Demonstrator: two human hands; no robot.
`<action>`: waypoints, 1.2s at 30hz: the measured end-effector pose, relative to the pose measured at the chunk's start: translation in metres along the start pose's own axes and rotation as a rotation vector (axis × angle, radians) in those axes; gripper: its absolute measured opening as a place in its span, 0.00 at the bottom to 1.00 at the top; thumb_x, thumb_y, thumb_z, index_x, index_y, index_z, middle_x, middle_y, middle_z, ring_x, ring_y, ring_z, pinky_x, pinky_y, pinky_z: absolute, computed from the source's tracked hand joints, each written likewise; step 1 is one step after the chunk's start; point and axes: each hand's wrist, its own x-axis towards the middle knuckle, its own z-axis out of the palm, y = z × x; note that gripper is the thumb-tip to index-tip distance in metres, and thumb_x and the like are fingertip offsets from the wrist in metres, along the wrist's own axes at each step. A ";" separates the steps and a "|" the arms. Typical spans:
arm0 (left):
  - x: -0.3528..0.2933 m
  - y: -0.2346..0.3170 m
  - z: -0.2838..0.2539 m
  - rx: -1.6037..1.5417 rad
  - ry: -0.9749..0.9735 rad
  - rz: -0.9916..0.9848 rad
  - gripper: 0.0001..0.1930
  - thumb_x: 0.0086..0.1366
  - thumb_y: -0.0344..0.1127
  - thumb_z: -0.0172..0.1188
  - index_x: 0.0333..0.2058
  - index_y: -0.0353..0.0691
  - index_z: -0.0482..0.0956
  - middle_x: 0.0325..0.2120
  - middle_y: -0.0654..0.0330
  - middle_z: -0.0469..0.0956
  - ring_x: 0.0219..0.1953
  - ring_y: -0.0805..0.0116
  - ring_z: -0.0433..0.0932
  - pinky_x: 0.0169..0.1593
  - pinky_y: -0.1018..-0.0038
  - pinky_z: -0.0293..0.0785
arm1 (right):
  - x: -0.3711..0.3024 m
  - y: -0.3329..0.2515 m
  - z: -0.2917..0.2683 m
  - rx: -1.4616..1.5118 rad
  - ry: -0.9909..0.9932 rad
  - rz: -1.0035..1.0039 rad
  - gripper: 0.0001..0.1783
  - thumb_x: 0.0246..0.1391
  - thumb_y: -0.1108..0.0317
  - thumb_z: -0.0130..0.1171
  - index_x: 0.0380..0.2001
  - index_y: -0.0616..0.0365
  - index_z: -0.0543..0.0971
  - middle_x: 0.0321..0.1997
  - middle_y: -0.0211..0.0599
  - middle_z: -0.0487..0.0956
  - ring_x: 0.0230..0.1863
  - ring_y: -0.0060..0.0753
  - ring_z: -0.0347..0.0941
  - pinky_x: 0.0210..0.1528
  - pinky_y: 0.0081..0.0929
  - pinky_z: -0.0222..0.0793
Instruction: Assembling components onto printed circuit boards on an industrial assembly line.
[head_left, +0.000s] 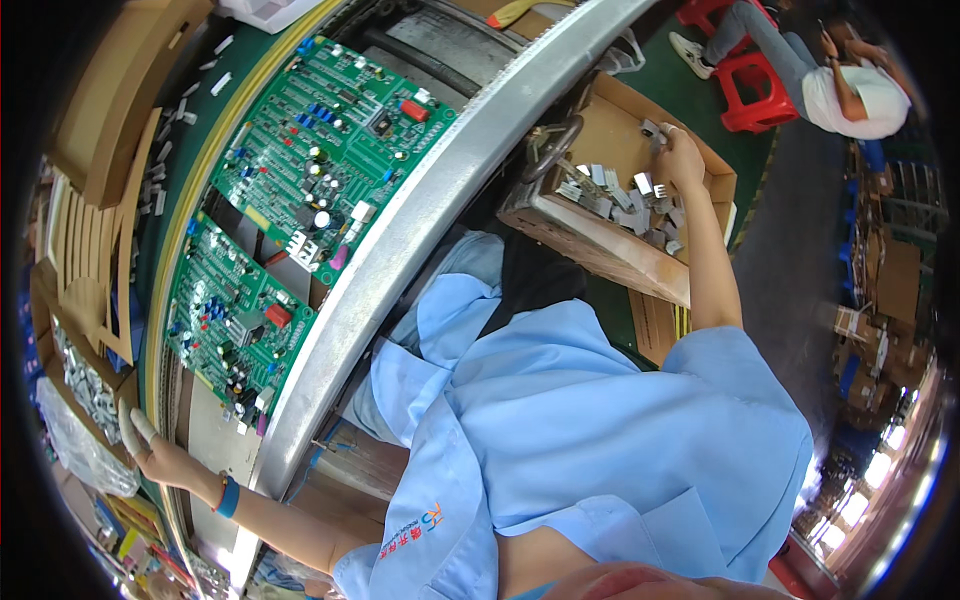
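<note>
My right hand (pixel 680 155) reaches into a cardboard box (pixel 610 250) at my right side. The box holds several small grey metal parts (pixel 625 200), and my fingers are closed on one grey metal part (pixel 652 128) lifted above the pile. My left hand (pixel 150 450), with white finger covers and a blue wristband, stretches out to the far left. Its fingers are spread and rest by the edge of a cardboard bin of metal parts (pixel 85 385), holding nothing. Two green circuit boards (pixel 320 150) (pixel 235 325) lie on the green conveyor between my arms.
A wide curved metal rail (pixel 400 250) runs along the conveyor in front of my blue shirt. Cardboard dividers (pixel 100 250) stand at the far left. Another person sits by red stools (pixel 755 90) at the top right. Stacked boxes (pixel 890 300) line the right.
</note>
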 end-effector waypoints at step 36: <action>-0.356 -0.222 -0.313 1.456 -0.341 -0.858 0.24 0.53 0.57 0.62 0.42 0.48 0.80 0.40 0.51 0.80 0.44 0.50 0.79 0.44 0.58 0.75 | -0.047 -0.339 -0.162 0.999 -0.616 -1.088 0.23 0.48 0.83 0.55 0.51 0.68 0.72 0.53 0.44 0.73 0.54 0.36 0.70 0.58 0.30 0.63</action>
